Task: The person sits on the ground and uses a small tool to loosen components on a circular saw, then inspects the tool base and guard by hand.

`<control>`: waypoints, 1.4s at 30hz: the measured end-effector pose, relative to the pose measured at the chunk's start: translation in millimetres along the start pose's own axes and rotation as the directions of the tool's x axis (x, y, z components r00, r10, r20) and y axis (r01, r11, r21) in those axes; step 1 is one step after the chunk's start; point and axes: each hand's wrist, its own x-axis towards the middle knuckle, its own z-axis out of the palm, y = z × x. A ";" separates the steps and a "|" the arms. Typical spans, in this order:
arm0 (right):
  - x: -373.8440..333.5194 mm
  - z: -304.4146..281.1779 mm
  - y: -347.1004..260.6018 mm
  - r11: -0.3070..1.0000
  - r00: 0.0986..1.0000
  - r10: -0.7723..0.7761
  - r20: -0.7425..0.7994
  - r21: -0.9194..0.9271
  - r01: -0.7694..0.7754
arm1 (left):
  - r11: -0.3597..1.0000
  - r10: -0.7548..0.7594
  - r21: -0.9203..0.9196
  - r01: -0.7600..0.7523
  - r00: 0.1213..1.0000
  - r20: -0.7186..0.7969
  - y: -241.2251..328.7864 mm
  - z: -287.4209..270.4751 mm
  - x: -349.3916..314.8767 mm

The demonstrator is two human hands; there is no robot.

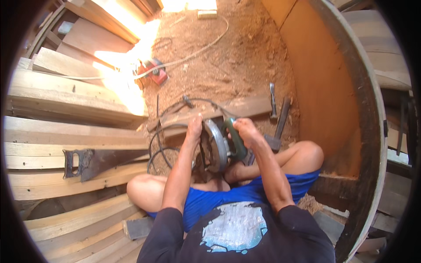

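Observation:
A circular saw with a grey metal guard and a green handle is held up over my crossed legs. My right hand is closed around the green handle. On the saw's left side, my left hand has its fingers closed at the edge of the dark base plate, thumb pointing up. Part of the saw's underside is in shadow. Its dark power cord loops on the ground left of my left forearm. Just beyond the saw lies a wooden plank among shavings.
A handsaw rests on stacked timber at the left. Beyond the saw sits a red power tool beside a pale cable. Right of the plank are a chisel and a hammer. A curved wooden wall rises at the right.

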 end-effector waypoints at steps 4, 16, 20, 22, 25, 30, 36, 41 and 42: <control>6.2 10.7 -7.5 1.000 1.000 0.002 -0.025 0.023 -0.001 | 0.980 0.049 0.195 -0.036 0.997 -0.061 5.3 -12.1 15.5; 31.6 -0.6 5.9 0.993 0.991 -0.006 -0.136 0.114 0.021 | 0.724 0.412 0.542 -0.426 0.898 0.155 107.1 56.2 -110.3; 27.3 -4.0 6.9 0.960 0.997 0.046 -0.068 0.278 -0.026 | 0.670 0.131 0.666 -0.328 0.935 0.329 126.4 88.0 -165.9; 26.6 -2.8 6.8 0.948 0.998 0.029 -0.061 0.319 -0.007 | 0.710 0.113 0.630 -0.315 0.934 0.339 104.8 91.5 -176.3; 18.3 4.9 0.9 0.908 1.000 -0.015 -0.011 0.419 0.019 | 0.406 0.331 0.758 -0.511 0.855 0.399 64.8 97.9 -173.8; 11.2 32.3 -16.1 0.929 0.993 -0.070 0.092 0.368 0.032 | 0.599 0.315 0.746 -0.292 0.942 0.115 33.2 108.8 -152.4; 17.2 31.7 -27.9 0.999 0.976 -0.039 0.215 0.010 0.037 | 0.692 0.406 0.645 -0.325 0.913 0.024 40.7 81.5 -136.0; -16.4 -11.8 -100.0 0.998 0.998 -0.048 0.039 0.028 0.047 | 0.948 0.314 -0.043 -0.317 0.947 -0.068 45.4 36.2 -138.2; 0.1 -32.8 -92.5 0.991 0.987 -0.137 -0.084 -0.012 0.136 | 0.951 0.299 -0.063 -0.303 0.952 -0.063 45.7 25.3 -135.9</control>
